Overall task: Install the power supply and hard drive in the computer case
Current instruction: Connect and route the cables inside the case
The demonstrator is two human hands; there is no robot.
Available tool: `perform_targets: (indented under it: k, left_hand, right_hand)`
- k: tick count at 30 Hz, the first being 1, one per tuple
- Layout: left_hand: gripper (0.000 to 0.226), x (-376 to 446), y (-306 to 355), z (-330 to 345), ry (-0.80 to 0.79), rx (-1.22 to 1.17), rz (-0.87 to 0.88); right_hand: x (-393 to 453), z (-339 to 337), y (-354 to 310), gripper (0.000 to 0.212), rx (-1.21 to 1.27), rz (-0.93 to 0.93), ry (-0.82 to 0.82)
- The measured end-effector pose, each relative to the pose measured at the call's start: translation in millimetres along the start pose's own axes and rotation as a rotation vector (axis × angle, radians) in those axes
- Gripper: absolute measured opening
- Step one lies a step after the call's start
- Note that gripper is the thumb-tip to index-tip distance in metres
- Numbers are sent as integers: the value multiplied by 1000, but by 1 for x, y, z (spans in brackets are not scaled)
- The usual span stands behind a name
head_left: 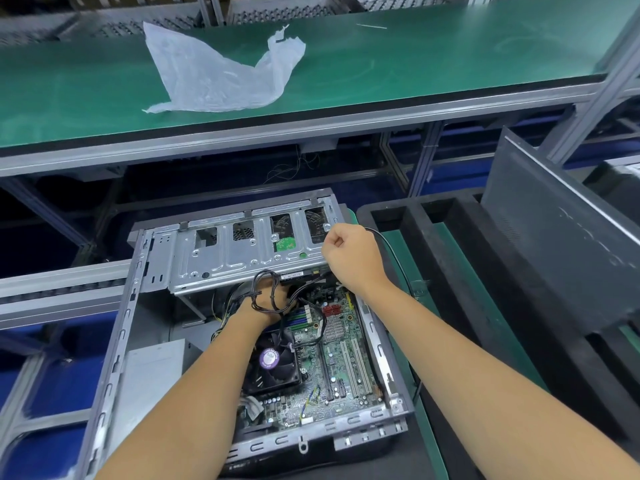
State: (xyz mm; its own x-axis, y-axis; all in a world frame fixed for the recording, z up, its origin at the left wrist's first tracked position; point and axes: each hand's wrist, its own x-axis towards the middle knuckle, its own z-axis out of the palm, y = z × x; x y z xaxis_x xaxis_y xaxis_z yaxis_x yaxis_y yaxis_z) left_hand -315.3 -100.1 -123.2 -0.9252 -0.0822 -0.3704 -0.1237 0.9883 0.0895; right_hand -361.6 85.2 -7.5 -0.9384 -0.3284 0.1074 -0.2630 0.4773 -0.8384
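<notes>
The open computer case [114, 348] lies flat in front of me, its motherboard [343, 362] and black CPU fan [273, 365] exposed. A silver drive cage [239, 258] spans the far end, with the hard drive's green board [285, 243] showing through a cutout. The grey power supply [152, 372] sits in the case's left side. My left hand [266, 301] reaches under the cage's near edge, among a bundle of black cables [265, 289]; its fingers are hidden. My right hand [349, 252] is fisted at the cage's right end, gripping a black cable [388, 242].
A green workbench shelf [415, 64] above holds a crumpled clear plastic bag [221, 71]. Black foam trays [446, 244] and a dark side panel [561, 244] stand to the right. Aluminium rails [59, 285] run to the left of the case.
</notes>
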Motion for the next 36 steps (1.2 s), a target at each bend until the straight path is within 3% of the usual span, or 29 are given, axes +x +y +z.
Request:
perform_targets:
  k: [11,18,24,32,36]
  left_hand:
    - [14,2,2,2,60,-60,52]
    - [21,0,0,2,-25,-73,-54]
    - [9,-4,3,-3,-19,-18,-56]
    - [39,-20,12,-25,-66,-67,-109]
    - [39,-25,17,-30,-86,-92,-105]
  right_hand:
    - [0,0,0,16,-11,-7,12]
    - [0,0,-1,15,-18,-5,5]
    - [-1,0,-1,17,-9,0,0]
    - [0,0,-2,19,-4,-2,4]
    - [-1,0,-2,19,-10,1,6]
